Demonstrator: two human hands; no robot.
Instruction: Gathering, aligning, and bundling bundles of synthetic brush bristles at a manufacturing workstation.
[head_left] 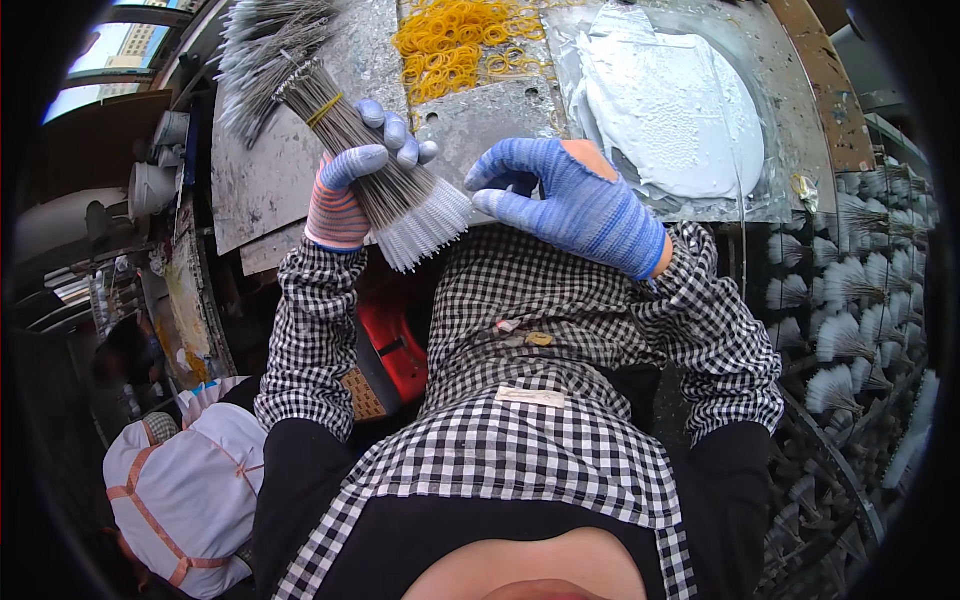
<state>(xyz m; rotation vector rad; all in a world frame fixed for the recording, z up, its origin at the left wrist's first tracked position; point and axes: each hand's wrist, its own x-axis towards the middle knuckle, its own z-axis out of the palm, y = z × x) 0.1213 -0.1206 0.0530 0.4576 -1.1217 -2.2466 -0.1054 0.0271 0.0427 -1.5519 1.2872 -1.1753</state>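
My left hand [345, 185], in a striped glove, is closed around a bundle of thin wire-stemmed brushes [375, 160]. A yellow rubber band [325, 110] circles the stems near their upper end. The white bristle tips [425, 230] fan out toward the lower right, over the table's near edge. Just right of those tips is my right hand [575, 205] in a blue glove, its thumb and forefinger apart with nothing visible held between them. More wire brushes [270, 50] lie heaped at the far left of the table, behind the held bundle.
Many loose yellow rubber bands [450, 45] lie at the table's far middle. White paste [675, 110] is spread thick on a sheet at the right. Racks of bristle bundles [845, 325] stand right of the table. Another person in a white head cover [190, 490] is at lower left.
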